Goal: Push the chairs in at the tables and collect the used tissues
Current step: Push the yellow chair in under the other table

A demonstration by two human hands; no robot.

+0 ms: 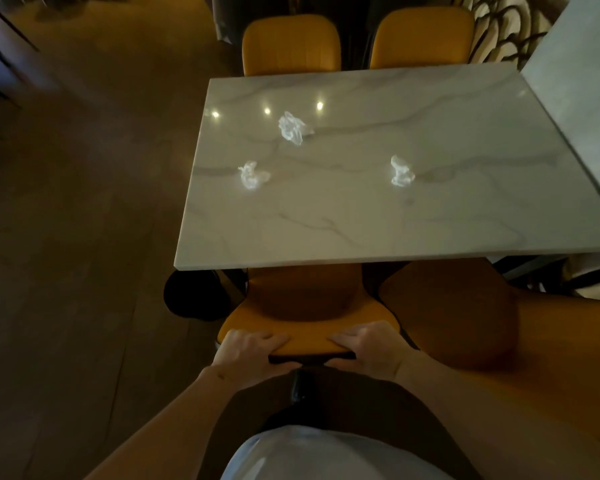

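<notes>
both hands, the left hand (248, 351) and the right hand (368, 348), gripped the top edge of a mustard-yellow upholstered chair (305, 299), its seat partly under the near edge of a white marble-patterned rectangular table (326, 233). three crumpled white tissues (293, 128) (252, 174) (400, 171) lay apart on the tabletop. a second yellow chair (444, 306) stood just beside, two more yellow chairs (291, 45) (423, 39) opposite.

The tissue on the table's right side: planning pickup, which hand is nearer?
Right. The right hand grips the chair back below that tissue; the left hand sits farther left.
</notes>
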